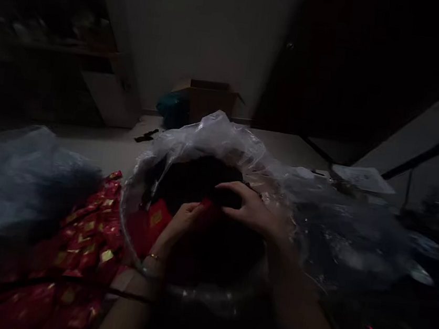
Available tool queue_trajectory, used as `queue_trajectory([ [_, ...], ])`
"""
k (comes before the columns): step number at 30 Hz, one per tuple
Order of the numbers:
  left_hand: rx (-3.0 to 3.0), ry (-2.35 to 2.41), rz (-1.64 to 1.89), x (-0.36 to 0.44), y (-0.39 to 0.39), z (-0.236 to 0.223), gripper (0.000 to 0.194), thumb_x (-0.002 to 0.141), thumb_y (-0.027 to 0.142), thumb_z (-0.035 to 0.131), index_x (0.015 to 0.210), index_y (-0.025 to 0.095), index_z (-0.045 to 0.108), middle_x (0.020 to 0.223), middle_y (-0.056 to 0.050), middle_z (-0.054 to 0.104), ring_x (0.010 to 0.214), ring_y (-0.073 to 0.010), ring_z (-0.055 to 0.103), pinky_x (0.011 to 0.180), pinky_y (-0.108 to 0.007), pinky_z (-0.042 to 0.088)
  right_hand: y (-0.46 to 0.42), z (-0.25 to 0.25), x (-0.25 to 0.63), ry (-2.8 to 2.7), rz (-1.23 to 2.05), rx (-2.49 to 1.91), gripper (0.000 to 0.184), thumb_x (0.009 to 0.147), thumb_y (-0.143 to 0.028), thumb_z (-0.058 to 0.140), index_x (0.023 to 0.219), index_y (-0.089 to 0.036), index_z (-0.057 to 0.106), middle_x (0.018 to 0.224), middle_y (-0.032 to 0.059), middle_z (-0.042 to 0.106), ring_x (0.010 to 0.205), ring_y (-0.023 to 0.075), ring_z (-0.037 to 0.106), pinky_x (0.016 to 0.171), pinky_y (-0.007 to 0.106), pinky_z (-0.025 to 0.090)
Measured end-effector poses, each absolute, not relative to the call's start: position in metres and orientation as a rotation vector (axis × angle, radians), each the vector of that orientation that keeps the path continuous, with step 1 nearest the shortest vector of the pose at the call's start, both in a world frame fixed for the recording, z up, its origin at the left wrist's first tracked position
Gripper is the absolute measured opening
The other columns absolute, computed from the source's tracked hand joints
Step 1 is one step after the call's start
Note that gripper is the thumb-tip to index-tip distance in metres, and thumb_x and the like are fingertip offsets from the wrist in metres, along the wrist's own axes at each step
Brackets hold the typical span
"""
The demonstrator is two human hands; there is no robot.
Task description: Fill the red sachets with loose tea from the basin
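Observation:
Both my hands are over a round container (212, 293) lined with a clear plastic bag (218, 135). Something dark fills its inside, too dim to make out. Between the thumb and fingers of my left hand (181, 221) is a small red packet (206, 205). My right hand (248, 207) curves to the right of that packet, thumb and fingers apart, with nothing seen in it. Inside the container's left side, by my left wrist, lies a red packet with a gold mark (158, 215).
A heap of red packets with gold squares (88, 239) spreads at the left. Bulky clear plastic bags lie at the left (22, 184) and right (354, 238). Behind stand a cardboard box (213, 103) and a teal bag (172, 107). The room is dark.

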State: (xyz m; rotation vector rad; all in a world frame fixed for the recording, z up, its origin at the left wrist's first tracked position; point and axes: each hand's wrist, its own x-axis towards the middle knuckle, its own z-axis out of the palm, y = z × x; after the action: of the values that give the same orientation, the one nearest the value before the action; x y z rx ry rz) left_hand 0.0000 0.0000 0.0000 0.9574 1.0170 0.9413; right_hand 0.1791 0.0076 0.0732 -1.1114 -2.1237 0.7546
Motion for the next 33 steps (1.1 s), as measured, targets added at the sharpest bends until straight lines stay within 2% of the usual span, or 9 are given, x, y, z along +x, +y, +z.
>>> queue_trajectory([
  [5,1.026,1.022,0.956,-0.003,0.001,-0.002,0.063,0.049,0.071,0.067,0.067,0.010,0.063,0.052,0.004,0.043,0.047,-0.0059,0.031,0.046,-0.020,0.020,0.004,0.078,0.175,-2.116,0.708,-1.144,0.060,0.071,-0.012,0.064,0.127,-0.023,0.047,0.125,0.0082,0.053,0.118,0.0219,0.050,0.101,0.039,0.041],
  [11,1.094,1.034,0.977,-0.005,0.002,-0.004,0.060,0.051,0.065,0.068,0.072,0.010,0.067,0.053,0.003,0.047,0.048,-0.0066,0.034,0.046,-0.020,0.023,0.003,0.076,0.167,-2.048,0.623,-1.056,0.047,0.071,-0.011,0.064,0.115,-0.023,0.054,0.116,0.0066,0.058,0.111,0.0213,0.055,0.098,0.039,0.044],
  [15,1.088,1.030,0.994,-0.006,0.003,-0.006,0.059,0.050,0.064,0.069,0.075,0.010,0.067,0.052,0.003,0.049,0.047,-0.0068,0.036,0.046,-0.020,0.024,0.002,0.071,0.160,-2.040,0.762,-0.973,0.047,0.078,-0.011,0.059,0.122,-0.023,0.051,0.115,0.0054,0.062,0.111,0.0191,0.057,0.099,0.038,0.043],
  [20,1.048,0.977,1.083,-0.006,0.003,-0.004,0.065,0.042,0.069,0.072,0.070,0.010,0.066,0.053,0.003,0.052,0.050,-0.0076,0.040,0.048,-0.019,0.029,0.000,0.071,0.160,-2.024,0.748,-0.832,0.055,0.081,-0.015,0.057,0.133,-0.026,0.041,0.134,0.0072,0.048,0.119,0.0191,0.051,0.103,0.038,0.041],
  [22,1.022,0.967,1.105,-0.006,0.003,-0.003,0.067,0.040,0.071,0.071,0.068,0.010,0.065,0.052,0.003,0.051,0.048,-0.0073,0.039,0.047,-0.019,0.029,-0.001,0.070,0.160,-1.975,0.684,-0.842,0.059,0.080,-0.018,0.059,0.135,-0.026,0.039,0.134,0.0087,0.046,0.118,0.0199,0.051,0.102,0.039,0.042],
  [24,0.994,0.968,1.128,-0.007,0.002,-0.001,0.068,0.040,0.072,0.070,0.068,0.011,0.064,0.052,0.003,0.052,0.048,-0.0074,0.040,0.046,-0.020,0.029,-0.002,0.070,0.159,-1.991,0.624,-0.877,0.057,0.080,-0.020,0.061,0.133,-0.025,0.042,0.127,0.0088,0.053,0.116,0.0213,0.053,0.100,0.041,0.043],
  [28,1.004,0.976,1.159,-0.009,0.002,-0.002,0.072,0.037,0.074,0.069,0.070,0.011,0.066,0.054,0.001,0.055,0.051,-0.0099,0.045,0.048,-0.021,0.035,-0.004,0.070,0.157,-2.177,0.529,-0.935,0.048,0.079,-0.023,0.065,0.125,-0.024,0.051,0.111,0.0069,0.065,0.123,0.0257,0.048,0.104,0.050,0.034],
  [30,1.047,0.994,1.153,-0.010,0.001,-0.003,0.069,0.043,0.073,0.068,0.073,0.011,0.067,0.058,-0.001,0.059,0.056,-0.0129,0.050,0.050,-0.023,0.038,-0.005,0.070,0.156,-2.242,0.505,-0.976,0.046,0.077,-0.024,0.067,0.121,-0.021,0.054,0.115,0.0089,0.063,0.125,0.0272,0.044,0.103,0.050,0.036],
  [33,1.076,1.026,1.123,-0.011,0.000,-0.005,0.059,0.056,0.068,0.066,0.075,0.012,0.068,0.063,-0.003,0.061,0.062,-0.0154,0.053,0.053,-0.024,0.041,-0.005,0.071,0.154,-2.312,0.498,-1.017,0.039,0.074,-0.025,0.071,0.110,-0.018,0.061,0.112,0.0108,0.063,0.116,0.0269,0.049,0.095,0.045,0.043],
])
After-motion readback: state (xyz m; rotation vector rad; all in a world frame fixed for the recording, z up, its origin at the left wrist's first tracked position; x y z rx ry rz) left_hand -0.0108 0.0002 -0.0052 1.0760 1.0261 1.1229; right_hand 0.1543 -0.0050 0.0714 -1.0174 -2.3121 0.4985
